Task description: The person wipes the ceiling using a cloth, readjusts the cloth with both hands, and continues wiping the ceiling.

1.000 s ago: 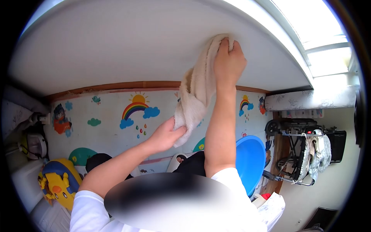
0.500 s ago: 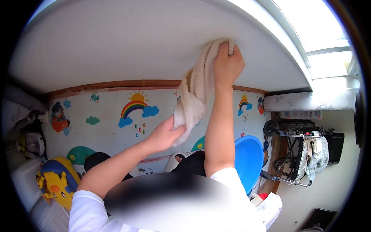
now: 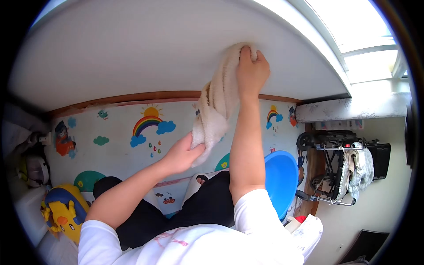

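A cream-coloured towel (image 3: 216, 101) stretches on a slant, folded and twisted, with some brownish patches along its middle. At its upper end my right hand (image 3: 253, 75) is closed around a bunched fold, close to the white wall (image 3: 132, 57). Whether the towel presses on the wall there, I cannot tell. My left hand (image 3: 183, 154) grips the lower end, thumb on top and the other fingers hidden behind the cloth.
A patterned surface with rainbows (image 3: 153, 121) lies below a brown wooden strip (image 3: 132, 97). To the right are a blue basin (image 3: 282, 181) and a folding wheeled frame (image 3: 331, 168) draped with cloths. A yellow and blue cartoon-faced object (image 3: 64, 212) stands at left.
The upper end of the towel and my right hand have shifted slightly left in view. My left hand has moved slightly left too, and the camera view has tilted a little. Both grips are kept.
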Demonstrator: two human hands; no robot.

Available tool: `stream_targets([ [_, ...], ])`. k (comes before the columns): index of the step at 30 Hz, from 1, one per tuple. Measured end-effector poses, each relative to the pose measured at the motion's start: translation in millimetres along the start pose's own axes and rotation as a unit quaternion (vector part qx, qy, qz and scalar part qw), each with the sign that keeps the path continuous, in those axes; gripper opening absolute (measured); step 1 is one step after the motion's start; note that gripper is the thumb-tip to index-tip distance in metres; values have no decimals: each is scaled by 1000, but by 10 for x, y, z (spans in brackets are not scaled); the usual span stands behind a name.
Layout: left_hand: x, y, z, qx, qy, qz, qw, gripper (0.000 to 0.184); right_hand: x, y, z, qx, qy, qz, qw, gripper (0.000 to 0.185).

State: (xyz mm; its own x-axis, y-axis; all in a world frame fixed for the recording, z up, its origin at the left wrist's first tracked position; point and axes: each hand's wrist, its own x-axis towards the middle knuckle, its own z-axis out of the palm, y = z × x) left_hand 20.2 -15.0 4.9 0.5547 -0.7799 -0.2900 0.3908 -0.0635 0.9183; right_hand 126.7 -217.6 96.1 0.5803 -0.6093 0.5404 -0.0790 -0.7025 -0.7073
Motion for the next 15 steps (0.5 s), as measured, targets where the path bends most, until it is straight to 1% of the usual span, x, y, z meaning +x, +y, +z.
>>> stream_targets([
  [3,2,-50,53,43,35,54,997,47,55,-87,-54,42,7,13,999,33],
  [6,-43,96,28,85,50,21,995,47,39,-42,59,72,44,-11,996,33],
  [9,-1,-7,-11,69,59,54,994,47,43,-43,34,25,27,5,999,33],
  [12,-35,11,3,69,59,59,994,46,6,2,6,21,-7,47,999,33],
  [15,-62,56,21,78,26,18,996,44,-5,28,-13,46,-13,51,998,33],
])
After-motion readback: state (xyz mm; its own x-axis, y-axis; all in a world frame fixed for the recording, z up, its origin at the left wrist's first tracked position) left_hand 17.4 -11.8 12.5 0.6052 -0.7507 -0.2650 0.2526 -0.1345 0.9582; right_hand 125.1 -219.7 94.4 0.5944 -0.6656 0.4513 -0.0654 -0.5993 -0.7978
